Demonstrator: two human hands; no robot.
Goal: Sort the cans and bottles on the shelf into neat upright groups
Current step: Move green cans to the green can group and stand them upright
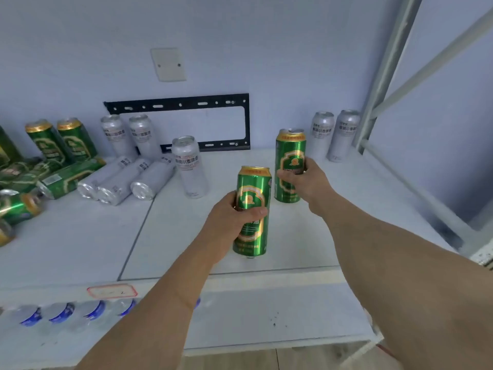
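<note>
My left hand (234, 217) grips an upright green can (252, 188) at the middle of the white shelf (346, 209). Farther back and to the right, my right hand (306, 180) grips a second upright green can (289, 153). Two silver cans (334, 134) stand upright at the back right. One silver can (190, 166) stands alone left of centre. At the left, several silver cans (125, 180) and green cans (66, 177) lie on their sides, with upright green cans (61, 140) and silver cans (128, 134) behind them.
A black metal bracket (186, 104) and a blank cover plate (168, 64) hang on the back wall. A grey shelf upright (384, 76) with braces rises at the right. Below the front edge, several blue-capped water bottles (61, 313) show on a lower level.
</note>
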